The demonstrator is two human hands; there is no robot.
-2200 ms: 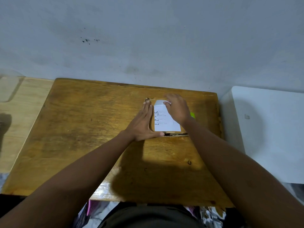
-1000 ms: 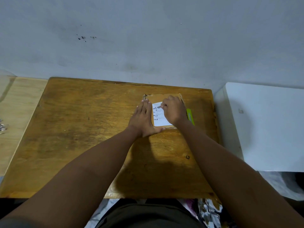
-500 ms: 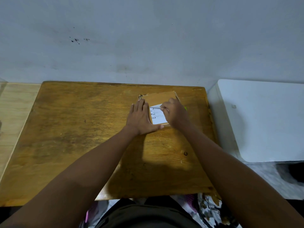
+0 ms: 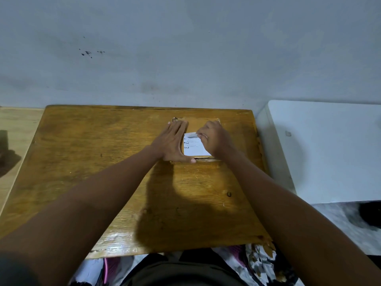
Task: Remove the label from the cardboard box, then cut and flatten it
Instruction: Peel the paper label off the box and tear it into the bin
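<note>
Box (image 4: pixel 196 122) lies flat on the table (image 4: pixel 103 162), toward the far edge and right of centre. It is brown cardboard, close in colour to the tabletop; its far edge shows ragged corners. A dark gap runs under its near edge.

Label (image 4: pixel 193 146) is white with small dark print down its left side, too small to read. It sits on the upper face of the box, near half. Its far edge is lifted and curled back off the cardboard; the remainder lies flat.

Left hand (image 4: pixel 173 141) is spread open, palm down, fingers together and pointing far. It presses on the left part of the box, touching the left edge of the label. The thumb runs along the near edge of the box. It grasps nothing.

Right hand (image 4: pixel 214 139) is curled over the right part of the box. Thumb and forefinger are pinched closed on the raised far edge of the label. The other fingers are folded under and hidden.

Both forearms extend from the near edge of the frame. A white unit (image 4: pixel 329 151) stands just right of the table. A grey wall (image 4: pixel 185 58) stands behind.
</note>
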